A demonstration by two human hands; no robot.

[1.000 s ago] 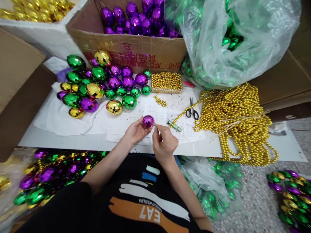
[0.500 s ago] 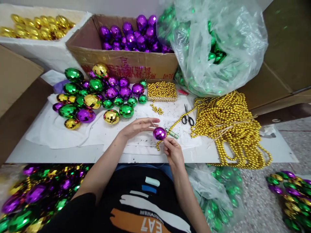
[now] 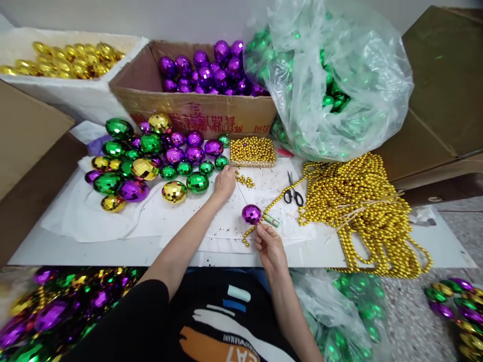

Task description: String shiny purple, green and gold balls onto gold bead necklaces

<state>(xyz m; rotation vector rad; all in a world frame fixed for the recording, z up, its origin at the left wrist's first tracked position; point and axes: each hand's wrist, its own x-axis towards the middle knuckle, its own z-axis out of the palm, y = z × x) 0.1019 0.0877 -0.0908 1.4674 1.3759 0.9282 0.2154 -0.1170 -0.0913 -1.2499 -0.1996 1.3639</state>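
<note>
A faceted purple ball (image 3: 251, 214) is held over the white cloth, a thin thread (image 3: 241, 193) running up from it. My left hand (image 3: 225, 182) is closed at the upper end of this taut thread, close to a few loose gold beads (image 3: 246, 181). At the ball's lower right edge, the pinched fingertips of my right hand (image 3: 270, 245) grip it; whether they also hold thread there cannot be seen. A gold bead strand (image 3: 272, 202) passes just beside the ball, and a small green tube-like item (image 3: 271, 220) lies to its right.
Mixed shiny balls (image 3: 145, 169) cover the cloth's left side. Behind stand a cardboard box (image 3: 196, 108) of purple balls, a tray of gold beads (image 3: 252, 163) and a plastic bag (image 3: 370, 95) of green balls. Scissors (image 3: 293, 193) lie beside piled gold bead strands (image 3: 350, 196).
My left hand has moved up and away from the ball, drawing the thread out straight. My right hand stays by the ball. The whole view has shifted slightly.
</note>
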